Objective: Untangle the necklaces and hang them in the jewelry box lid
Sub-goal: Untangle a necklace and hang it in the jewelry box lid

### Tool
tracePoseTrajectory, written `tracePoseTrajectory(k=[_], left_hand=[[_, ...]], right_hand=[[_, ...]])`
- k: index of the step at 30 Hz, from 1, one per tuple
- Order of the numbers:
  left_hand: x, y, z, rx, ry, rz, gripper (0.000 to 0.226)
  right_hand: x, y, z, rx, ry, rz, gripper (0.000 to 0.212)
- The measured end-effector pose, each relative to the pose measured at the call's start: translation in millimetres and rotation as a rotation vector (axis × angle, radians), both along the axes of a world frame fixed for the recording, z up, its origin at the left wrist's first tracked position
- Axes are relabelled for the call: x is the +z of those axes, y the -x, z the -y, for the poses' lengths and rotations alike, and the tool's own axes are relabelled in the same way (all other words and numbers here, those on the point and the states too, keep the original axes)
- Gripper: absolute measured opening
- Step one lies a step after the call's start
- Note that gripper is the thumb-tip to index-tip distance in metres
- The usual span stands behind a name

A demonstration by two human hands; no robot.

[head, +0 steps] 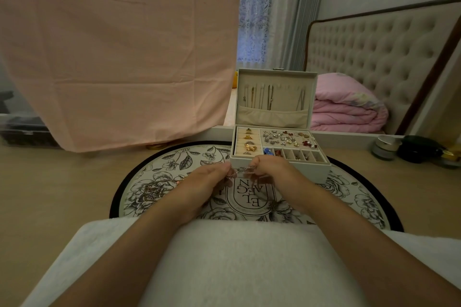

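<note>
Silver necklace (243,170) pinched between left hand (209,177) and right hand (270,169), fingers curled on it, just before the jewelry box (299,169) — untangling under way, I'd say. Next — once free, lift it to the lid (274,117).

a round floral mat (354,197) lies on the pale bench (69,182), a white towel (237,262) overlaps its near edge, a pink cloth (112,57) hangs at left, a folded pink quilt (349,109) sits before a tufted headboard (389,52), a small jar (385,147) stands at right.
</note>
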State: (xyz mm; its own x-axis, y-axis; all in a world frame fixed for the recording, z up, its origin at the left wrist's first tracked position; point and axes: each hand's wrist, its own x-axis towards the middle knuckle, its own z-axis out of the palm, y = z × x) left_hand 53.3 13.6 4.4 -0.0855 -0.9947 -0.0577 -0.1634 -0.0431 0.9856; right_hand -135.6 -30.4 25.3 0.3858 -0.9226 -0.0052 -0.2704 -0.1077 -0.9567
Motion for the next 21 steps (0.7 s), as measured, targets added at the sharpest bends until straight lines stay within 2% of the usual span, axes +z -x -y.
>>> tracePoseTrajectory(k=[2, 4, 7, 9, 11, 13, 15, 16, 17, 18, 21], left_hand=[[-0.4, 2.7, -2.4, -0.026, 0.010, -0.002, 0.036], [-1.5, 4.0, -2.3, -0.016, 0.026, 0.008, 0.033], [-3.9, 0.4, -1.0, -0.012, 0.034, -0.008, 0.030], [-3.6, 1.2, -1.3, -0.027, 0.044, -0.055, 0.029], [-2.7, 2.8, -1.6, -0.042, 0.047, -0.103, 0.032], [-0.7, 3.0, -2.6, -0.029, 0.045, -0.093, 0.034], [-0.2, 2.4, -3.3, -0.030, 0.049, -0.082, 0.033], [1.0, 3.2, -3.7, -0.029, 0.059, -0.075, 0.032], [3.2, 4.2, -5.0, -0.027, 0.070, -0.070, 0.030], [4.2, 4.7, -6.2, -0.038, 0.085, -0.066, 0.029], [7.1, 8.1, -7.8, -0.019, 0.120, 0.022, 0.027]], right_hand=[[-3.2, -1.7, 0.5, -0.008, -0.088, 0.141, 0.023], [-3.2, -0.5, -1.6, 0.046, -0.107, 0.251, 0.018], [-3.5, 6.2, -4.8, 0.206, -0.262, 0.382, 0.011], [-3.5, 7.6, -6.0, 0.317, -0.341, 0.324, 0.007], [-1.2, 3.7, -5.6, 0.316, -0.343, 0.152, 0.007], [2.0, -1.9, -5.2, 0.188, -0.283, -0.087, 0.013], [3.3, -0.9, -5.0, 0.083, -0.144, -0.302, 0.029], [2.6, 1.0, -5.3, 0.081, -0.044, -0.299, 0.025], [1.0, 2.7, -6.5, 0.101, 0.034, -0.234, 0.016], [0.0, 4.0, -9.7, 0.131, 0.084, -0.171, 0.016], [-1.9, 0.2, -11.5, 0.120, 0.237, -0.139, 0.029]])
